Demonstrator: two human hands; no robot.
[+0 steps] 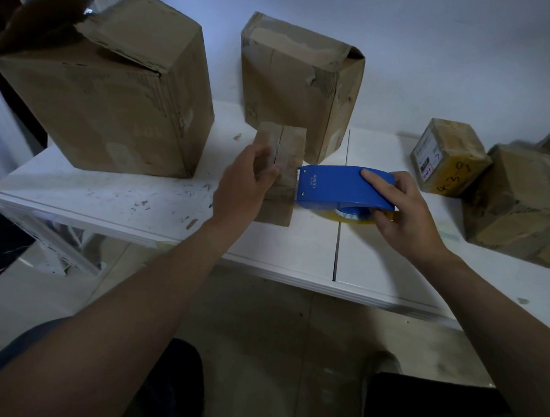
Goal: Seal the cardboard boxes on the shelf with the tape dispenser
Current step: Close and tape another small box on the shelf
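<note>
one small shut box [290,147] in left hand [240,188] grip — tape dispenser [331,186] in right hand [405,215] grip

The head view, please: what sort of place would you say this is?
Probably a parcel storeroom or packing area: worn cardboard boxes on a white shelf, a labelled parcel, and a tape dispenser in the right hand.

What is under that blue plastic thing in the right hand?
Under the blue plastic tape dispenser a yellowish roll of tape peeks out above the white shelf. The right hand covers the roll's right part.
</note>
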